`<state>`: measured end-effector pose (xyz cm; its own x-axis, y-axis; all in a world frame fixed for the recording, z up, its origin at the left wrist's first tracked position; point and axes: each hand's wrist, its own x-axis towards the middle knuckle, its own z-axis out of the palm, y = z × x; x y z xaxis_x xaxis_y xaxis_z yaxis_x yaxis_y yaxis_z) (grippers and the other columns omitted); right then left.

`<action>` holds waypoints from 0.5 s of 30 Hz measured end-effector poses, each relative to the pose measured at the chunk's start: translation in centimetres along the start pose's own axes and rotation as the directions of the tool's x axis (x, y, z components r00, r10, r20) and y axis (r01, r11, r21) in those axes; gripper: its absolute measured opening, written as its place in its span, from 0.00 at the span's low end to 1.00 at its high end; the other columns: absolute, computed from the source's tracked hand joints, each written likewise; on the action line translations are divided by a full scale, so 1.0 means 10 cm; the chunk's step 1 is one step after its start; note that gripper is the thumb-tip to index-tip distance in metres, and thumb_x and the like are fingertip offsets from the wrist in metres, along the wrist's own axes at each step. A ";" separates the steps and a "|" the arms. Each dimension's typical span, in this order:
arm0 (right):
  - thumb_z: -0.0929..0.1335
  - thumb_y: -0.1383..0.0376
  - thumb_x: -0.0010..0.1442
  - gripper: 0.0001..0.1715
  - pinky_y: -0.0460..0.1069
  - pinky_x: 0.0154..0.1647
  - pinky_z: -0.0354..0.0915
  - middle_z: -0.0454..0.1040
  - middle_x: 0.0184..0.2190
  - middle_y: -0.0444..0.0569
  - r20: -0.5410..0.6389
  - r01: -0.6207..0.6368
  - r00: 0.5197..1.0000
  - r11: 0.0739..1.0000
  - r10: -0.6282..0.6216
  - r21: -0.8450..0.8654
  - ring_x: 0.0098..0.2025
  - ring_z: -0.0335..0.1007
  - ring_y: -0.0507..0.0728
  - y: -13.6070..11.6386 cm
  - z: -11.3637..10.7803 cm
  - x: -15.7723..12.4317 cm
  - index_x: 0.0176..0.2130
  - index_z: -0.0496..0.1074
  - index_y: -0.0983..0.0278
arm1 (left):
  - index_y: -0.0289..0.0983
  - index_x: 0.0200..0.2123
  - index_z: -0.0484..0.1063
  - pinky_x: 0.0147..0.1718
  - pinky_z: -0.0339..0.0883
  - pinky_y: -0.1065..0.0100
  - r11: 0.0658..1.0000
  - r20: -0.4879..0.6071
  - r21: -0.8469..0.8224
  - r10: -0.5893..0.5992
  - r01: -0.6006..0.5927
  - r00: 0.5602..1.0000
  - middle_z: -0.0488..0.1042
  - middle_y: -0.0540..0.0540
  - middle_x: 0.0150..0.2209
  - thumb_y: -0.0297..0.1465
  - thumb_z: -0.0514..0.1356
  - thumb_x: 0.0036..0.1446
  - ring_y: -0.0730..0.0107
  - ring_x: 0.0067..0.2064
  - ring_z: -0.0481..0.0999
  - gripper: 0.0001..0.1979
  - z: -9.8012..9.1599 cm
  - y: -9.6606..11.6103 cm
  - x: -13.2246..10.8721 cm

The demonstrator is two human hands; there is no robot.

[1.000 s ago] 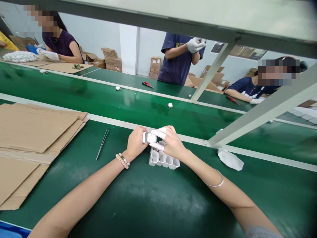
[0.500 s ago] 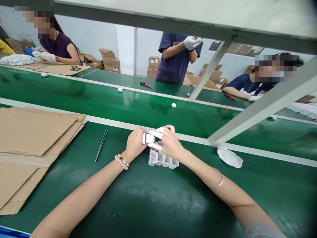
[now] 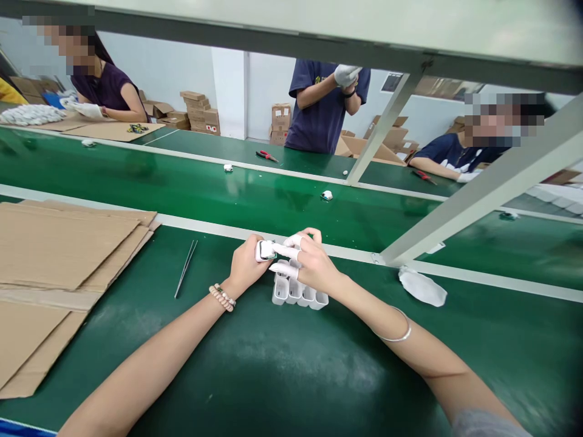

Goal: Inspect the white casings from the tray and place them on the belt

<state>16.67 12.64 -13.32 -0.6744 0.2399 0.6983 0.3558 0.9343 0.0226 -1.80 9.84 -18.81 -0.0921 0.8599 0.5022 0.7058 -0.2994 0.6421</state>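
My left hand (image 3: 246,264) is closed round a small white plastic part (image 3: 265,249), held just above the green table. My right hand (image 3: 312,261) has white finger cots on thumb and forefinger, and those fingertips pinch at the same part from the right. Directly under my right hand stands a white plastic tray (image 3: 298,294) of small open cells. A bead bracelet sits on my left wrist and a thin bangle on my right forearm.
Metal tweezers (image 3: 185,267) lie left of my hands, flat cardboard sheets (image 3: 59,255) further left. A crumpled white cloth (image 3: 421,287) lies at right by a slanted metal frame strut (image 3: 478,194). Small white parts (image 3: 326,195) ride the conveyor belt. Other people work across it.
My hands stay together on the white part, which has turned slightly in my left hand. The small parts on the conveyor have drifted right. The person standing opposite has lowered their gloved hands a little.
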 end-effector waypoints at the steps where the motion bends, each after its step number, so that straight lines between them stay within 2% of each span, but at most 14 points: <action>1: 0.67 0.57 0.64 0.17 0.57 0.48 0.55 0.71 0.34 0.49 0.038 0.003 0.999 1.000 -0.003 0.009 0.37 0.66 0.56 0.00 0.01 0.00 0.50 0.73 0.59 | 0.39 0.36 0.63 0.28 0.61 0.70 1.000 0.010 0.005 0.020 -0.020 1.000 0.73 0.50 0.30 0.30 0.62 0.49 0.67 0.30 0.73 0.11 0.00 0.00 -0.01; 4: 0.66 0.55 0.64 0.17 0.58 0.50 0.54 0.71 0.34 0.49 0.153 0.020 0.988 0.999 -0.024 0.026 0.37 0.64 0.56 -0.01 0.04 -0.01 0.49 0.75 0.59 | 0.39 0.37 0.64 0.28 0.62 0.70 0.997 0.043 0.010 0.075 -0.076 0.996 0.73 0.49 0.31 0.30 0.62 0.50 0.67 0.30 0.73 0.11 0.00 0.01 -0.02; 8: 0.65 0.54 0.65 0.17 0.59 0.52 0.54 0.70 0.35 0.51 0.261 0.008 0.965 1.000 -0.008 0.003 0.40 0.63 0.58 -0.03 0.02 -0.01 0.46 0.77 0.60 | 0.39 0.36 0.64 0.26 0.61 0.71 0.996 0.050 -0.013 0.089 -0.088 0.995 0.73 0.49 0.31 0.31 0.62 0.51 0.68 0.29 0.73 0.11 0.00 0.00 -0.02; 11: 0.65 0.54 0.65 0.17 0.60 0.54 0.54 0.70 0.40 0.54 0.310 -0.008 0.951 1.000 0.009 -0.003 0.44 0.63 0.59 -0.06 -0.02 0.01 0.44 0.77 0.61 | 0.39 0.36 0.64 0.27 0.61 0.70 0.995 0.050 -0.046 0.096 -0.093 0.994 0.73 0.49 0.32 0.31 0.62 0.51 0.68 0.30 0.73 0.10 0.00 -0.01 -0.02; 15: 0.65 0.57 0.65 0.16 0.62 0.56 0.54 0.69 0.45 0.56 0.346 -0.026 0.938 1.000 0.022 0.007 0.49 0.63 0.61 -0.07 -0.03 0.02 0.48 0.75 0.59 | 0.39 0.36 0.63 0.29 0.62 0.70 0.993 0.029 -0.090 0.078 -0.075 0.997 0.71 0.50 0.31 0.30 0.61 0.52 0.69 0.30 0.72 0.10 -0.01 -0.03 -0.03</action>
<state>16.43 11.93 -12.98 -0.8488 0.3367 0.4076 0.3687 0.9295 0.0000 -2.04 9.69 -19.09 -0.0168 0.8456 0.5336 0.6450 -0.3986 0.6520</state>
